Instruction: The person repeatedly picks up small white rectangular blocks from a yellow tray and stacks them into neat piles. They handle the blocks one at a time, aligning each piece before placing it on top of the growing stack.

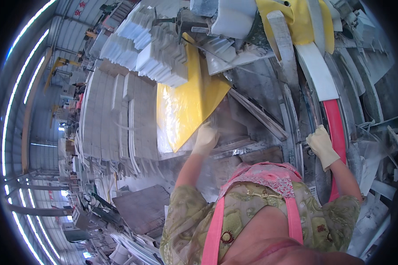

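Note:
Both of my hands wear pale cream gloves. My left hand (206, 138) is closed near the lower right edge of a shiny yellow plastic sheet (188, 106); whether its fingers grip anything is hidden. The sheet drapes over a stack beside several white tiles (157, 53). To the right, my right hand (321, 143) is also closed, next to a long red strip (335, 128). What lies inside its fingers cannot be made out. A white slab (318, 73) rests at the far end of the red strip.
Stacked grey slabs (99, 115) stand left of the yellow sheet. Long wooden strips (258, 115) lie slanted ahead, between my hands. Another yellow sheet (296, 22) hangs at the far right. A flat brown board (141, 207) sits low on the left.

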Demonstrator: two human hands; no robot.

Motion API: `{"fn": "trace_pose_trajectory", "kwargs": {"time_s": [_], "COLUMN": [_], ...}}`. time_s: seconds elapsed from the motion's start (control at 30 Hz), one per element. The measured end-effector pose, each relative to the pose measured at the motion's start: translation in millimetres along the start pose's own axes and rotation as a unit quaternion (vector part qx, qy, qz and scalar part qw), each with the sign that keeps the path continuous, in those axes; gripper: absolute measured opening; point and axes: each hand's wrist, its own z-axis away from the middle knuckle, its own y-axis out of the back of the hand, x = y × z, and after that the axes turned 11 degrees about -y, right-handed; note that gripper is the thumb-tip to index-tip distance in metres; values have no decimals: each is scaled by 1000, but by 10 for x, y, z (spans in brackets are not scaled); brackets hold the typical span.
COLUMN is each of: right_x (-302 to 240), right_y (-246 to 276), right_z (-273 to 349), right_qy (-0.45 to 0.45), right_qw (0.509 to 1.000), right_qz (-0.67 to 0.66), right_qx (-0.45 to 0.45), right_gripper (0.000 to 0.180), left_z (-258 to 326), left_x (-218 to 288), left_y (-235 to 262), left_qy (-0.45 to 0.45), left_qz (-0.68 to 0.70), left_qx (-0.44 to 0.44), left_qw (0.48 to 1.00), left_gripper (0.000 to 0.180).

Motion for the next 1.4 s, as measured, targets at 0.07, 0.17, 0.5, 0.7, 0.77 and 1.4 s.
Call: {"fn": "trace_pose_trajectory", "kwargs": {"time_s": [0.07,0.17,0.5,0.7,0.77,1.4], "right_x": [5,4,-13,-40,-27,-23], "right_y": [-25,-42,-40,-58,-41,-27], "right_z": [-9,-26,-23,-47,-45,-60], "right_qy": [6,5,-24,-57,-39,-31], "right_qw": [1000,999,999,997,999,998], "right_qz": [1,-1,-4,6,14,40], "right_qx": [13,34,30,42,7,-35], "right_gripper": [17,16,18,16,16,20], "left_z": [-12,-33,-8,69,81,100], "left_x": [28,55,14,-69,-81,-50], "left_y": [10,12,-32,-108,-110,-238], "left_qy": [1,57,11,8,22,182], "left_qz": [-21,77,-19,-36,-27,224], "left_qx": [0,51,5,-48,-42,80], "left_qw": [1000,994,1000,998,999,954], "left_gripper": [13,15,19,19,19,17]}}
